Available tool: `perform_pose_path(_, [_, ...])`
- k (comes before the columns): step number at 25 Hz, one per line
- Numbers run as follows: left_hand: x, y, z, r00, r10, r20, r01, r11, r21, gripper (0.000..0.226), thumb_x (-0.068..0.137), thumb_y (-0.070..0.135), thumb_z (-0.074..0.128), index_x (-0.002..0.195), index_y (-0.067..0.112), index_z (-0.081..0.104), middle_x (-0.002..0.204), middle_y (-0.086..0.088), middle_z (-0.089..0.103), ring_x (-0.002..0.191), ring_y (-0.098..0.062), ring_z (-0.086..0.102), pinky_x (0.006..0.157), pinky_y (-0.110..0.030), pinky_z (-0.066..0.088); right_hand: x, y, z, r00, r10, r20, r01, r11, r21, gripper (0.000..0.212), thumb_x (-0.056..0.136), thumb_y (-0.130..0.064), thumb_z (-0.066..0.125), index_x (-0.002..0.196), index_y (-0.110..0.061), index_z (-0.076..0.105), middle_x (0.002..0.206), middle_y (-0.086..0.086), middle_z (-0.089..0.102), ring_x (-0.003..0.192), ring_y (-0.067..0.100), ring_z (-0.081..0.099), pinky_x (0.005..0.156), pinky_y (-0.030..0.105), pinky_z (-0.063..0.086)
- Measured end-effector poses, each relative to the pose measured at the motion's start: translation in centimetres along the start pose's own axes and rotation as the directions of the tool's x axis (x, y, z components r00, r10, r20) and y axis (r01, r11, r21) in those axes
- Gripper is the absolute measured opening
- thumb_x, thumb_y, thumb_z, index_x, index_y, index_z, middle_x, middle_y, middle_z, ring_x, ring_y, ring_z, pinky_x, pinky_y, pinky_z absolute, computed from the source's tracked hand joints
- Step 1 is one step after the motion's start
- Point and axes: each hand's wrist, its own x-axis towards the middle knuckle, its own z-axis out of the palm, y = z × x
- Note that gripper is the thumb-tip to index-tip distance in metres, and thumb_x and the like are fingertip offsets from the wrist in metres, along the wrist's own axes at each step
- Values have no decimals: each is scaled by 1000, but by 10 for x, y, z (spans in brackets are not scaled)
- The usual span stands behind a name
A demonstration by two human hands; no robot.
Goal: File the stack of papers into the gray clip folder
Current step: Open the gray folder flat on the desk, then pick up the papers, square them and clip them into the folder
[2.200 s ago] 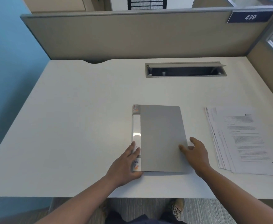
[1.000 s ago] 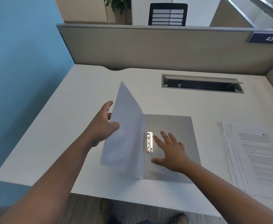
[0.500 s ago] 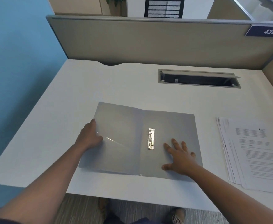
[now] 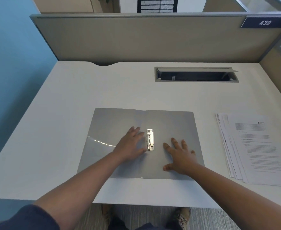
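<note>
The gray clip folder (image 4: 174,123) lies spread flat on the white desk (image 4: 89,90), both covers down. A shiny metal clip (image 4: 150,142) runs along its spine. My left hand (image 4: 131,144) rests palm-down on the left cover, fingertips just left of the clip. On the right cover my right hand (image 4: 180,156) lies flat with fingers spread, a little right of the clip. Neither hand holds anything. The stack of papers (image 4: 256,148), printed text on top, sits fanned on the desk to the right of the folder, untouched.
A gray cable slot (image 4: 196,74) with its lid raised is set into the desk behind the folder. A beige partition (image 4: 136,37) with a sign reading 439 closes the back, and a blue wall (image 4: 8,63) the left. My shoes show below the front edge.
The folder went from closed to fully spread flat. My left hand slid from the left cover's outer edge in toward the clip. My right hand stayed pressed on the right cover.
</note>
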Motion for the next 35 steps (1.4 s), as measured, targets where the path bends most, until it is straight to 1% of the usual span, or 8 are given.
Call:
perform_pose_path(4, [19, 15, 2, 994, -84, 66, 88, 995, -50, 88, 87, 48, 74, 159, 28, 27, 171, 2, 11, 157, -17, 12, 121, -41, 27, 1, 0, 1, 1000, 2, -5, -2, 1000, 2, 107, 79, -65, 72, 159, -45, 4, 172, -7, -13, 156, 37, -11, 116, 69, 21])
perform_pose_path(11, [28, 15, 1, 990, -131, 58, 133, 990, -42, 99, 78, 47, 82, 159, 27, 29, 169, 0, 23, 153, -19, 26, 119, -35, 28, 6, 4, 8, 1000, -9, -25, 9, 1000, -2, 108, 79, -66, 72, 159, -45, 3, 172, -6, -14, 156, 38, -12, 116, 71, 19])
perform_pose_path(17, [28, 13, 6, 991, -129, 43, 130, 991, -18, 96, 75, 52, 82, 156, 27, 35, 167, -1, 29, 151, -21, 32, 117, -38, 31, 6, 6, 12, 1000, -19, -25, 19, 1000, -15, 108, 80, -66, 70, 160, -44, 1, 172, -4, -15, 156, 40, -13, 116, 72, 18])
perform_pose_path(22, [27, 18, 3, 993, -113, 20, 113, 993, 14, 89, 69, 56, 84, 144, 25, 49, 156, -2, 44, 137, -25, 49, 105, -39, 44, 6, 5, 8, 999, -25, -30, 24, 1000, -16, 107, 81, -65, 70, 160, -43, 1, 172, -3, -15, 156, 40, -13, 117, 71, 18])
perform_pose_path(26, [27, 11, -10, 991, -120, 63, 129, 977, -172, 83, 74, 48, 86, 145, 26, 50, 144, 0, 57, 129, -26, 55, 101, -34, 43, 6, 5, 8, 1000, -15, -25, 14, 1000, -18, 106, 81, -66, 70, 160, -44, 1, 171, -5, -15, 156, 38, -13, 117, 71, 18])
perform_pose_path(29, [27, 8, -22, 993, -67, 97, 91, 958, -272, 63, 82, 38, 83, 139, 25, 58, 138, 2, 61, 126, -20, 56, 99, -29, 41, 6, 5, 8, 1000, -10, -27, 10, 1000, -12, 107, 81, -66, 70, 159, -45, 1, 171, -6, -15, 156, 38, -13, 117, 70, 18])
perform_pose_path(33, [30, 20, -30, 991, 50, -124, -79, 966, -248, 11, 94, 21, 70, 103, 21, 76, 105, 5, 63, 98, -18, 63, 86, -32, 50, 7, 6, 10, 1000, -6, -29, 5, 1000, -15, 107, 80, -67, 70, 159, -46, 1, 171, -7, -16, 156, 37, -13, 116, 70, 18])
perform_pose_path(35, [39, 25, -36, 978, 61, -199, -101, 975, -199, 13, 95, 14, 63, 92, 18, 75, 94, 1, 65, 87, -21, 64, 80, -36, 52, 7, 6, 11, 1000, -6, -27, 6, 1000, -16, 107, 79, -67, 70, 159, -46, 1, 171, -7, -16, 156, 37, -13, 116, 70, 18])
